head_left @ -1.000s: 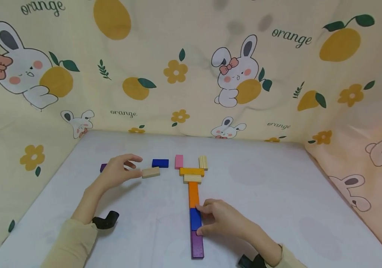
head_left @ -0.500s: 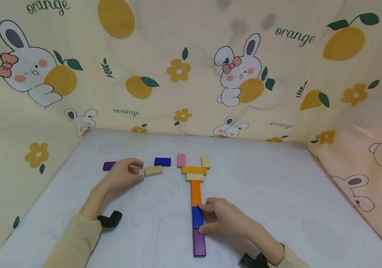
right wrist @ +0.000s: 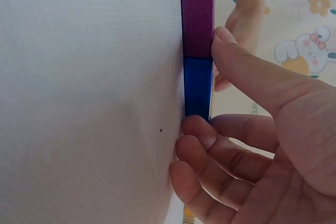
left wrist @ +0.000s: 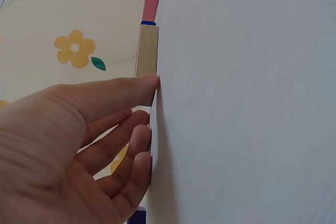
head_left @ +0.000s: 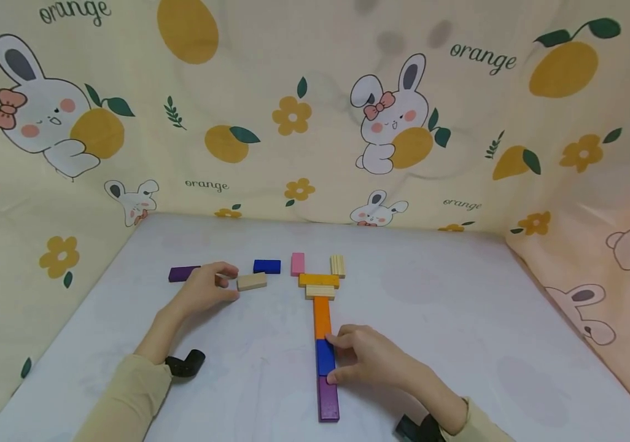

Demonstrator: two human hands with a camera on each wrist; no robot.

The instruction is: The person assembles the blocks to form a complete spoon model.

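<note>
In the head view my left hand (head_left: pixel 202 290) is just left of a plain beige wooden block (head_left: pixel 252 282), thumb and fingers apart with nothing between them. In the left wrist view the thumb tip overlaps the near end of that block. My right hand (head_left: pixel 374 358) touches the right side of a blue block (head_left: pixel 325 357) in a lengthwise row. Its index fingertip is at the joint with the orange block (head_left: pixel 322 317), its thumb at the joint with the purple block (head_left: pixel 328 399). The right wrist view shows the thumb along the purple block's edge, other fingers loosely bent.
Beyond the orange block lie a ridged beige block (head_left: pixel 320 292) and a yellow-orange block (head_left: pixel 318 281), both crosswise. A pink block (head_left: pixel 297 264) and a ridged upright block (head_left: pixel 338 266) stand behind. Another blue block (head_left: pixel 267 266) and a purple block (head_left: pixel 183 274) lie left. Patterned cloth (head_left: pixel 315 123) encloses the white table.
The left thumb has drawn slightly away from the beige block, and more of the far-left purple block shows. The right hand stays in place at the row. The head view has shifted slightly.
</note>
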